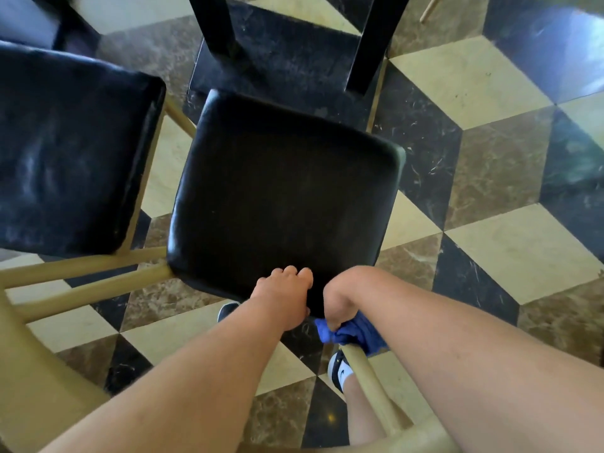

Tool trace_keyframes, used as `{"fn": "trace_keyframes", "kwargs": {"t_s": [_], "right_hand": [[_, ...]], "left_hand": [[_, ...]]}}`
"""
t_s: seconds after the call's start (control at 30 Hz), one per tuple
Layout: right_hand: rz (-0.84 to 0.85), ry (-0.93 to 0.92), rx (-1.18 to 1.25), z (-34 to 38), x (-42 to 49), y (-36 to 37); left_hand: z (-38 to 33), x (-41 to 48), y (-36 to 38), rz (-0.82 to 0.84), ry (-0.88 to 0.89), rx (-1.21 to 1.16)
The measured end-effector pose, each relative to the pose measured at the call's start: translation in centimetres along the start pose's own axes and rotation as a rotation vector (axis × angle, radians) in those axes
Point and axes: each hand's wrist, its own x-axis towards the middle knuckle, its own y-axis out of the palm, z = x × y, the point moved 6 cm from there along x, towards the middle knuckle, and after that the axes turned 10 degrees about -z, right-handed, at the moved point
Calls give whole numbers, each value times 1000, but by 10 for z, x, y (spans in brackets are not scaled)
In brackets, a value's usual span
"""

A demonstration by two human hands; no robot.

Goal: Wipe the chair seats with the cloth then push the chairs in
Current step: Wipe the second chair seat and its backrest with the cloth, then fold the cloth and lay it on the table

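Right grip: the right hand [343, 297] is closed around a blue cloth [354, 333], bunched up at the near edge of the chair seat [281, 197].
Left grip: the left hand [284, 297] holds the near edge of the same seat, fingers curled on top, thumb under.
Cloth: it hangs just below the seat edge, above a pale wooden chair rail [369, 380].
Seat: black, shiny and padded, in the middle of the view.
Second chair: another black seat [72, 152] sits just beside it on the left, with pale wooden legs.
Table legs: two black legs [372, 40] stand past the far edge of the seat.
Floor: a tiled floor [490, 191] in cream, brown and black.
Shoe: a black and white shoe [340, 371] shows under the arms.
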Motion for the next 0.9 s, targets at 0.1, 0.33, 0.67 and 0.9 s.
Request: {"fn": "trace_keyframes", "kwargs": {"t_s": [0.1, 0.33, 0.67, 0.9], "right_hand": [[-126, 25, 617, -12, -54, -16], [-989, -192, 1136, 7, -232, -102], [-1771, -459, 996, 90, -489, -200], [-1894, -612, 927, 123, -574, -255]], "left_hand": [[-3, -26, -42, 170, -96, -249], [17, -131, -202, 152, -243, -1326], [78, -259, -459, -709, 68, -569], [107, -306, -516, -687, -107, -468]]}}
